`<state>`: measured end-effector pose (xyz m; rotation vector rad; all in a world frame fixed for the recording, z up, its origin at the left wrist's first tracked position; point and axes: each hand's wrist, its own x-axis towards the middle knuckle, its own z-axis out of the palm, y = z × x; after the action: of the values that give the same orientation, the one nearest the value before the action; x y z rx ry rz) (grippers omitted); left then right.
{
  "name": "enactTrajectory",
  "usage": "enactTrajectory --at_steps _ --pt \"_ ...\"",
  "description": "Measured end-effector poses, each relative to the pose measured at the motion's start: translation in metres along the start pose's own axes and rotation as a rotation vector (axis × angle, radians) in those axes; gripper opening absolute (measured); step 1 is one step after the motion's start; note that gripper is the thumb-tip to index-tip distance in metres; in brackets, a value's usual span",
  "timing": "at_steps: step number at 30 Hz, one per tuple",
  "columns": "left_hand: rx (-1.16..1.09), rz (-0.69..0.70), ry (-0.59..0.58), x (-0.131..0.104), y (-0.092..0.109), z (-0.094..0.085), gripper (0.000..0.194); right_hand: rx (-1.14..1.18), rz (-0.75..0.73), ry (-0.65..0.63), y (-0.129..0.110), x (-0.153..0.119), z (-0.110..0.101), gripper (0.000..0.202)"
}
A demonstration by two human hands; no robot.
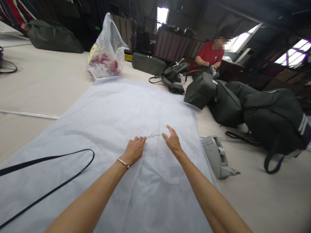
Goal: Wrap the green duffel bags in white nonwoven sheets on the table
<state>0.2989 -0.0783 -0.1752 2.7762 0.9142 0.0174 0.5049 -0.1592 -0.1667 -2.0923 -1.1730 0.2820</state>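
The left hand (135, 149), fingers loosely bent and gripping nothing visible, touches the white sheet (107, 113) spread over the worktop (48, 77), while the right hand (172, 141), empty with thumb and forefinger apart, is just beside it, the grey tape dispenser (215, 157) and dark bags (274, 116) lying farther right.

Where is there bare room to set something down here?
Bare tabletop lies between the dark green case and the white sheet; the sheet beyond the left hand and right hand is open. Dark bags crowd the table's right.
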Motion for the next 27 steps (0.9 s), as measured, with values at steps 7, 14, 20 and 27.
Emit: enactTrajectory --at_steps 7,14,20,27 --pt "-0.221 0.067 0.026 -0.053 -0.014 -0.018 0.041 0.114 -0.214 -0.289 -0.042 -0.178 -0.075 0.018" --pt "-0.403 0.170 0.043 -0.230 -0.019 -0.026 0.030 -0.040 -0.324 -0.493 -0.058 -0.376 -0.078 0.040" --pt "-0.276 0.343 -0.114 -0.372 -0.011 -0.003 0.065 -0.234 -0.331 -0.554 -0.055 -0.443 -0.055 0.082" --pt "-0.143 0.355 -0.040 -0.402 0.001 0.024 0.052 -0.294 -0.383 -0.360 -0.049 -0.451 -0.028 0.065"
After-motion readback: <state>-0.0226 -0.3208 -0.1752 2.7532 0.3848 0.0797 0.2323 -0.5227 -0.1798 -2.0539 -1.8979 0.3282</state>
